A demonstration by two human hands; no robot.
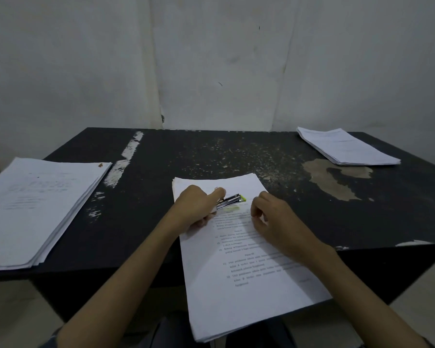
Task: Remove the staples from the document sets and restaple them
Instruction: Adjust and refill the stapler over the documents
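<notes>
- Stapler (232,200), bright metal with a green tip, gripped in left hand (196,207): fingers curled round its rear end, thumb laid along the top
- Held low over the upper part of document set (249,285), perhaps touching the top sheet, perhaps just clear of it; hard to say in so dim and soft a view
- Document set at the middle of the near edge of table (161,159), lower part overhanging that edge toward the person, long axis running from near edge toward far edge, top leaning slightly left
- Right hand (274,222) resting on the sheet just right of the green tip, fingers curled down, thumb close to forefinger; holding something small or nothing: cannot tell
- Relation to watch: long axis of the stapler pointing right and a little toward the far edge, green tip toward right hand and away from the set's top left corner, that corner just visible beyond the left knuckles
- As a judgement: top left corner the likely seat for a staple, so a turn of the stapler or a slide of the sheets needed first; left hand the nearer to that corner, right hand better placed for steadying the pages
- No staple to be made out on the sheet
- Elsewhere: thick stack of papers (35,209) at the near left corner, hanging over the edge; thinner stack (347,146) at the far right corner
</notes>
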